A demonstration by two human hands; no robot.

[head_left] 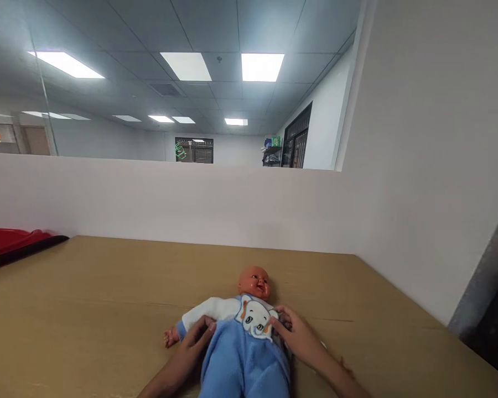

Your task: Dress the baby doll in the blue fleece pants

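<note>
A baby doll lies on its back on the brown tabletop, head away from me. It wears light-blue overalls with a white animal-face patch on the chest, over a white top with blue cuffs. My left hand is closed at the doll's waist, thumb and fingers against the overalls' edge. On the other side my right hand grips the clothing beside the patch, thumb on the front. The doll's arm on that side is mostly hidden beneath my forearm. Its feet are out of frame.
The brown tabletop runs back to a low white wall with a glass panel above it. A red object with a black edge sits at the far left. On the right, a white wall borders the table.
</note>
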